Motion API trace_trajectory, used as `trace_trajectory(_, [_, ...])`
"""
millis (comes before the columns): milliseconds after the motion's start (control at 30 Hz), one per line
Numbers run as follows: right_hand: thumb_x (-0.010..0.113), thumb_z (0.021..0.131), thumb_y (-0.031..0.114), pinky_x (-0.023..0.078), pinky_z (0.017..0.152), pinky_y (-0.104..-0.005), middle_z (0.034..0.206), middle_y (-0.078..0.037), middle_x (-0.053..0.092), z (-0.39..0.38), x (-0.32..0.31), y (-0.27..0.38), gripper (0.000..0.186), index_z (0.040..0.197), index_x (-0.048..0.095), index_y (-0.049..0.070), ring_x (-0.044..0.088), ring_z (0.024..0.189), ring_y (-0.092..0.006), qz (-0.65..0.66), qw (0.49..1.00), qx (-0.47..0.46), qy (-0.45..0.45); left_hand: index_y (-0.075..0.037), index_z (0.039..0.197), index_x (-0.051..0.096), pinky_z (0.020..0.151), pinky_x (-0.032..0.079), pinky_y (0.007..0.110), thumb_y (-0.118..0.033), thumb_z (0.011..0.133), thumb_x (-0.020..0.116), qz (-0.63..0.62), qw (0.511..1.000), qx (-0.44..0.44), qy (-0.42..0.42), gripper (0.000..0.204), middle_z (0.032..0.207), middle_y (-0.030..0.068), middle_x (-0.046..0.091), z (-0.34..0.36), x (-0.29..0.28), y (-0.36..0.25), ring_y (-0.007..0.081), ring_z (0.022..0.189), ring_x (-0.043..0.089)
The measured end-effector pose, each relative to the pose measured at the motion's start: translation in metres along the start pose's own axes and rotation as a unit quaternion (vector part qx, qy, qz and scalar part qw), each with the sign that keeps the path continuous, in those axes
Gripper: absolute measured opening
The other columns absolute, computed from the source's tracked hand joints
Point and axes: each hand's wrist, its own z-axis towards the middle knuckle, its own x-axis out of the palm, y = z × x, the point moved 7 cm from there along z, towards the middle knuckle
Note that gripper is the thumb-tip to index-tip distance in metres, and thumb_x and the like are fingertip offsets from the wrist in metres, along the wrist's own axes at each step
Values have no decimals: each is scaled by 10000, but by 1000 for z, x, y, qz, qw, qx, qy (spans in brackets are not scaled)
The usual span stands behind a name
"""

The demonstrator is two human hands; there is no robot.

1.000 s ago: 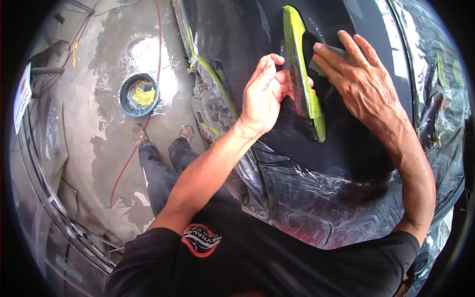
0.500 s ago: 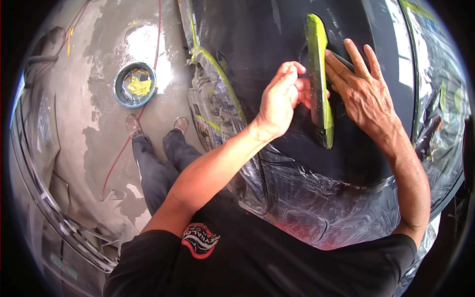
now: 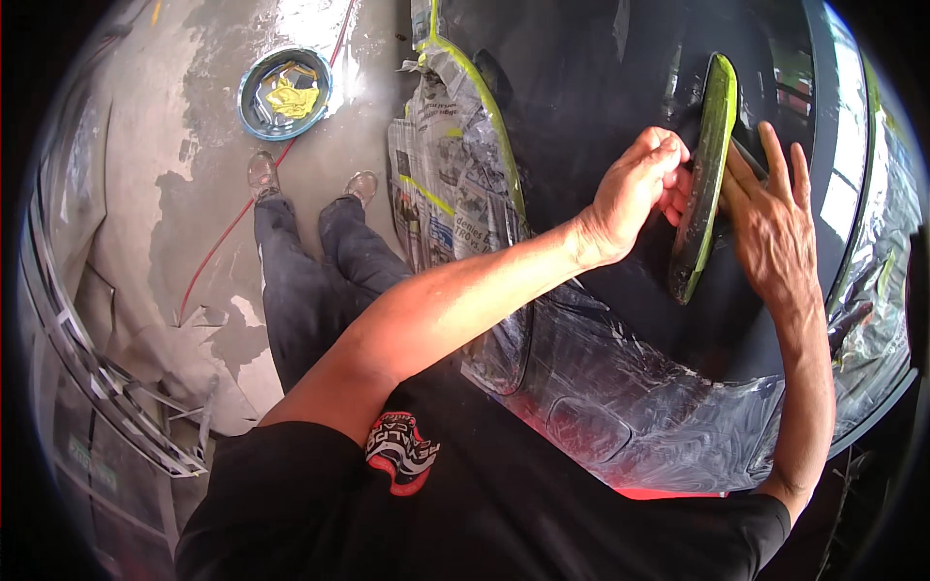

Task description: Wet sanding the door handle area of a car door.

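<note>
Handle point(image 3: 708, 174): between left hand point(image 3: 637, 194), half-curled at its left, and right hand point(image 3: 775, 228), spread at its right; holds unclear.

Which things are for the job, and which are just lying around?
Probably for the job:
left hand and right hand, at the yellow-green handle
grey thing, mostly hidden by the right hand
dark car panel

Lying about:
red hose
blue tub with yellow cloth (maybe job things; can't tell)
</note>
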Motion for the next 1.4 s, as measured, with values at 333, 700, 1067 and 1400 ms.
trace_trajectory(333, [590,1000,106,218,1351,-588,1571,-39,632,1,-1,-2,481,1468,699,114,372,1612,-374,-14,1000,-6,27,-116,1234,519,788,534,350,-428,1196,421,-2,1000,-5,-1,329,1011,152,750,3,2,4,218,849,698])
trace_trajectory(700, [629,977,120,222,1352,-553,1634,18,580,-1,0,-4,597,1572,623,174,377,1610,-321,-76,996,27,38,-100,1202,554,727,563,324,-429,1185,468,-23,1000,8,8,341,922,101,720,6,9,6,190,798,712])
trace_trajectory(1067, [609,1013,130,181,1369,-563,1621,28,600,-9,0,-6,535,1545,651,171,378,1617,-316,-33,999,23,1,-109,1202,554,725,568,331,-432,1189,444,-20,1000,-1,5,342,942,126,756,7,3,7,208,780,722])
trace_trajectory(1400, [628,992,163,230,1344,-577,1570,-9,627,-6,8,10,535,1525,669,169,401,1601,-344,-41,999,2,9,-103,1196,538,792,541,356,-431,1194,392,2,1000,-4,0,359,1015,162,760,3,-1,-3,220,834,699])
